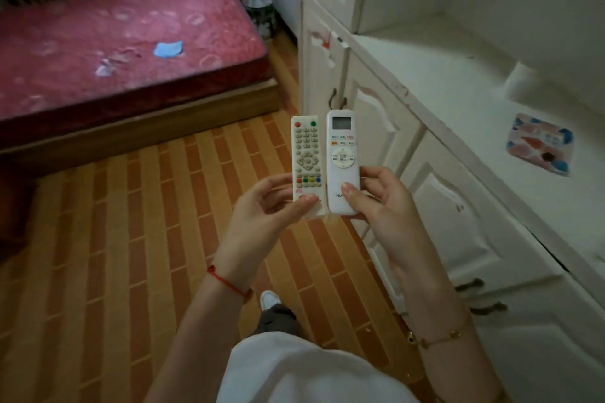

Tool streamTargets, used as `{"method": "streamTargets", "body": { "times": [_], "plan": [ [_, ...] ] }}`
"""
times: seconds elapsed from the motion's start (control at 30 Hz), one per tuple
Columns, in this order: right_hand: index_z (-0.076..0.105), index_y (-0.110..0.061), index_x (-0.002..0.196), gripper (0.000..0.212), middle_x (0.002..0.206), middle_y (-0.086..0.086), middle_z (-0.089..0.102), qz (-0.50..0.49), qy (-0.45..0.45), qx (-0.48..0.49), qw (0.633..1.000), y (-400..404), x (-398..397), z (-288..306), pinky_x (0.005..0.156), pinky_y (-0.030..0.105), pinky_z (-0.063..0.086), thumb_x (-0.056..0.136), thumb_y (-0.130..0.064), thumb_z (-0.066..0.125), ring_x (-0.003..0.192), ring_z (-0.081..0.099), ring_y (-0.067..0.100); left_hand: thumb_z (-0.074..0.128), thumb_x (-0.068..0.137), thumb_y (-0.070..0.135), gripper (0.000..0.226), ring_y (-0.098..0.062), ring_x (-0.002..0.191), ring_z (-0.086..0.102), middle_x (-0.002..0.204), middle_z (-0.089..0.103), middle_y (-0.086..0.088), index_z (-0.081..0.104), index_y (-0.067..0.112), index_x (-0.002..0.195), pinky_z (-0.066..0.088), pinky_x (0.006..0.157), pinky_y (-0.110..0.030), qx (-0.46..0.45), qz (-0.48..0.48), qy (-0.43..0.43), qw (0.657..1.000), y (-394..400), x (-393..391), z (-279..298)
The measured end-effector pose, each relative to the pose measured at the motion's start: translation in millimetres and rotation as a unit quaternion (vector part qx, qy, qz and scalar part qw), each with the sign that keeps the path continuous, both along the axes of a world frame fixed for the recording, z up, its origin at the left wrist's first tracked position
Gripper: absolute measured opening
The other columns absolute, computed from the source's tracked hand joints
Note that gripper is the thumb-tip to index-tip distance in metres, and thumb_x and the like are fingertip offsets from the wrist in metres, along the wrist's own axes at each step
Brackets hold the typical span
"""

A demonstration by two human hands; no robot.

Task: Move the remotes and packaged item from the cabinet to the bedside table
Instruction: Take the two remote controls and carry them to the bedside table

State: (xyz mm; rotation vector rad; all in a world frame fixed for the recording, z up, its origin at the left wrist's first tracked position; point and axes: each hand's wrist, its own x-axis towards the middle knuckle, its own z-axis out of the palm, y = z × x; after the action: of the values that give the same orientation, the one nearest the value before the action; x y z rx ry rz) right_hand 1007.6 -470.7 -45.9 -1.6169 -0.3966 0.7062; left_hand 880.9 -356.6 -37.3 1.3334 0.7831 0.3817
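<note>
I hold two white remotes upright and side by side over the floor. My left hand [265, 206] grips the lower end of the TV remote [306, 154], which has many small coloured buttons. My right hand [383, 203] grips the lower end of the air-conditioner remote [342, 154], which has a small screen at its top. A flat packaged item [540, 142] with blue and red print lies on the white cabinet top [442, 75] to the right, apart from both hands. No bedside table is in view.
A bed with a red mattress [114, 42] fills the upper left, with a blue scrap [168, 49] on it. A dark waste bin [260, 13] stands between bed and cabinet. White cabinet doors [458, 206] run along the right. Orange brick-patterned floor [131, 239] lies below.
</note>
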Motion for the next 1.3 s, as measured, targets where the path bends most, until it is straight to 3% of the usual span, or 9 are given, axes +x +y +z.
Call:
{"method": "streamTargets", "body": {
  "times": [0.07, 0.17, 0.43, 0.63, 0.87, 1.03, 1.13, 1.3],
  "plan": [
    [0.053, -0.015, 0.121, 0.033, 0.110, -0.003, 0.070, 0.030, -0.002, 0.001, 1.000, 36.7, 2.7, 0.5, 0.076, 0.029, 0.060, 0.091, -0.015, 0.064, 0.096, 0.071, 0.012, 0.075, 0.077, 0.017, 0.046, -0.018, 0.098, 0.072, 0.106, 0.075, -0.004, 0.060, 0.012, 0.121, 0.060, 0.079, -0.026, -0.003, 0.029, -0.002, 1.000, 29.8, -5.5, 0.2],
    [0.053, -0.017, 0.121, 0.033, 0.108, -0.006, 0.070, 0.074, -0.008, 0.004, 0.997, 93.6, 3.8, 1.6, 0.075, 0.026, 0.060, 0.090, -0.017, 0.065, 0.095, 0.071, 0.010, 0.075, 0.074, 0.017, 0.046, -0.012, 0.094, 0.073, 0.103, 0.076, -0.001, 0.061, 0.015, 0.118, 0.058, 0.073, -0.019, -0.002, 0.076, -0.009, 0.997, 76.6, -14.1, 1.1],
    [0.052, -0.018, 0.122, 0.035, 0.112, -0.002, 0.070, 0.174, 0.000, 0.010, 0.985, 237.5, -13.2, 1.6, 0.081, 0.035, 0.060, 0.090, -0.021, 0.065, 0.096, 0.071, 0.012, 0.075, 0.077, 0.011, 0.041, -0.009, 0.089, 0.074, 0.100, 0.076, 0.000, 0.060, 0.017, 0.115, 0.056, 0.068, -0.016, 0.011, 0.174, 0.002, 0.985, 190.3, -47.4, 1.7],
    [0.052, -0.020, 0.118, 0.030, 0.107, -0.005, 0.070, 0.261, 0.007, 0.002, 0.965, 322.8, -36.1, -2.9, 0.065, 0.019, 0.058, 0.091, -0.020, 0.064, 0.087, 0.072, 0.005, 0.076, 0.077, 0.016, 0.048, -0.011, 0.094, 0.073, 0.104, 0.076, 0.001, 0.058, 0.016, 0.122, 0.058, 0.074, -0.022, 0.009, 0.249, 0.022, 0.968, 248.1, -75.8, -6.2],
    [0.053, -0.016, 0.116, 0.027, 0.104, -0.003, 0.071, 0.354, 0.026, -0.006, 0.935, 427.9, -55.4, -10.2, 0.062, 0.016, 0.057, 0.092, -0.017, 0.062, 0.084, 0.072, 0.004, 0.074, 0.080, 0.016, 0.045, -0.006, 0.089, 0.073, 0.100, 0.076, 0.003, 0.057, 0.016, 0.122, 0.055, 0.066, -0.013, 0.005, 0.345, 0.032, 0.938, 321.0, -97.9, -18.3],
    [0.054, -0.017, 0.114, 0.025, 0.103, -0.003, 0.071, 0.416, 0.017, -0.005, 0.909, 525.9, -62.9, -15.1, 0.062, 0.017, 0.056, 0.091, -0.018, 0.064, 0.085, 0.072, 0.006, 0.075, 0.080, 0.017, 0.050, -0.007, 0.093, 0.073, 0.105, 0.075, 0.002, 0.056, 0.016, 0.127, 0.058, 0.075, -0.020, 0.006, 0.411, 0.040, 0.911, 395.1, -103.5, -22.6],
    [0.054, -0.016, 0.114, 0.026, 0.103, -0.002, 0.071, 0.453, 0.015, -0.004, 0.891, 591.2, -65.3, -9.7, 0.061, 0.015, 0.055, 0.091, -0.018, 0.065, 0.085, 0.072, 0.007, 0.075, 0.081, 0.015, 0.049, -0.006, 0.091, 0.073, 0.106, 0.075, 0.001, 0.057, 0.015, 0.127, 0.056, 0.069, -0.015, 0.007, 0.450, 0.034, 0.892, 448.3, -104.6, -18.4],
    [0.055, -0.016, 0.114, 0.026, 0.103, -0.002, 0.072, 0.508, 0.004, 0.008, 0.862, 692.1, -71.6, 2.9, 0.067, 0.022, 0.059, 0.091, -0.017, 0.065, 0.088, 0.073, 0.011, 0.076, 0.080, 0.015, 0.048, -0.004, 0.089, 0.073, 0.100, 0.076, 0.006, 0.057, 0.019, 0.123, 0.055, 0.067, -0.013, 0.014, 0.501, 0.030, 0.865, 529.4, -106.3, -7.0]
  ]
}}
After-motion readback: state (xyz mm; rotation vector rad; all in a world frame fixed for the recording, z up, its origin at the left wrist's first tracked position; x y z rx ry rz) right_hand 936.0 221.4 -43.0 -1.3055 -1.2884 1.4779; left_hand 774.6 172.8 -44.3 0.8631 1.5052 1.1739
